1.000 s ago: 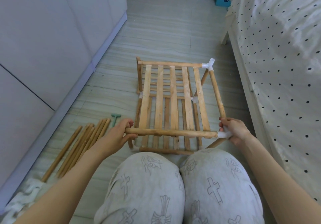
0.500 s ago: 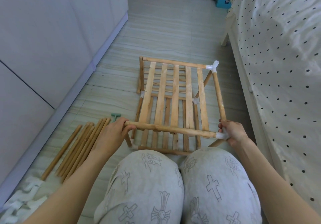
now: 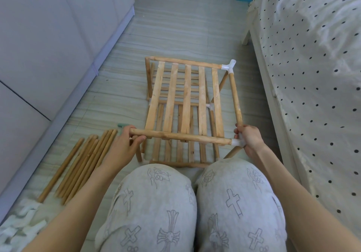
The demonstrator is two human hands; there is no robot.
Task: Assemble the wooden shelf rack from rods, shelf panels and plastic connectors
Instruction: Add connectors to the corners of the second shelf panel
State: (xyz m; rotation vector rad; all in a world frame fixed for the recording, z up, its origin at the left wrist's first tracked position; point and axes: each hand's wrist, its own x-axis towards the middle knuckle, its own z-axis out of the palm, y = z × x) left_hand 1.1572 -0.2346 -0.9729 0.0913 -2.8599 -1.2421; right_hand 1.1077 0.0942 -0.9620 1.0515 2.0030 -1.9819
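Note:
A half-built wooden shelf rack point(image 3: 185, 105) stands on the floor in front of my knees, its slatted top panel above a lower slatted panel. My left hand point(image 3: 123, 146) grips the bare left end of the panel's near rod point(image 3: 181, 137). My right hand point(image 3: 249, 139) holds the white plastic connector point(image 3: 237, 142) at the near right corner, where the right side rod point(image 3: 235, 97) meets it. Another white connector point(image 3: 228, 66) sits at the far right corner. The far left corner has no connector on top.
A bundle of loose wooden rods point(image 3: 82, 163) lies on the floor to the left, with a green tool point(image 3: 122, 125) beyond it. White connectors point(image 3: 17, 224) are piled at the bottom left. A grey cabinet point(image 3: 48, 46) runs along the left, a dotted bed point(image 3: 312, 76) along the right.
The view has shifted a little and the near edge of the top panel has tilted slightly. Both hands keep their hold at the two near corners.

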